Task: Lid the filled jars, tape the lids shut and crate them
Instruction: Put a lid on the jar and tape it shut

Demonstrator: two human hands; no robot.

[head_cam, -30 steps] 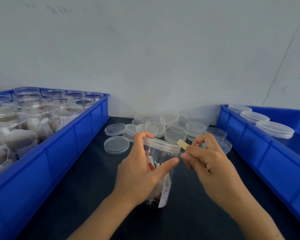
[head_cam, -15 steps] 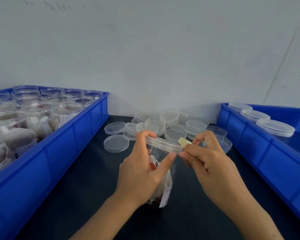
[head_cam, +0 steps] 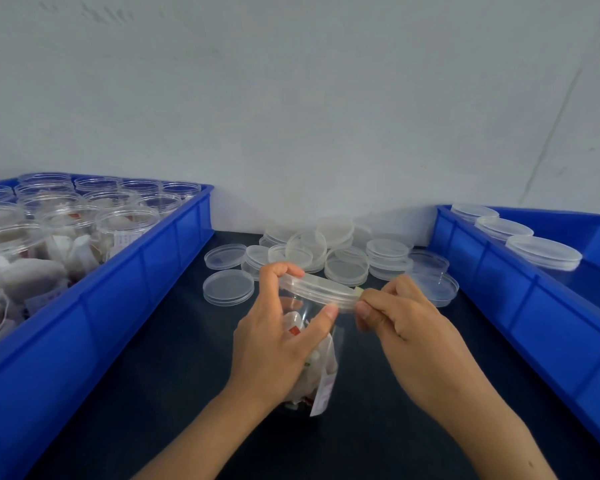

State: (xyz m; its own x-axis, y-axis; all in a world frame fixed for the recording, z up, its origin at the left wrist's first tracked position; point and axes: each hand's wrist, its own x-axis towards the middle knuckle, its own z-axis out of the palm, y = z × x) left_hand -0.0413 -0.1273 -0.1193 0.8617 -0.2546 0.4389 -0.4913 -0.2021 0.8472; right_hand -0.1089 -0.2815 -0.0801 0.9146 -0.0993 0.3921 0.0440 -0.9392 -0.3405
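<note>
At the near centre of the dark table (head_cam: 160, 368), a clear jar (head_cam: 321, 358) with a clear lid (head_cam: 317, 288) on it is held in both hands.
The left hand (head_cam: 278, 344) curls round the jar, forefinger on the lid's far edge and thumb on its near rim; the right hand (head_cam: 406, 327) pinches a pale tape strip (head_cam: 357, 291) at the lid's right edge. White sachets fill the jar. Two blue crates: the left crate (head_cam: 94, 306) holds about a dozen open filled jars, the right crate (head_cam: 520, 296) shows three lidded tops. Loose lids (head_cam: 347, 268), perhaps fifteen, lie piled beyond.
</note>
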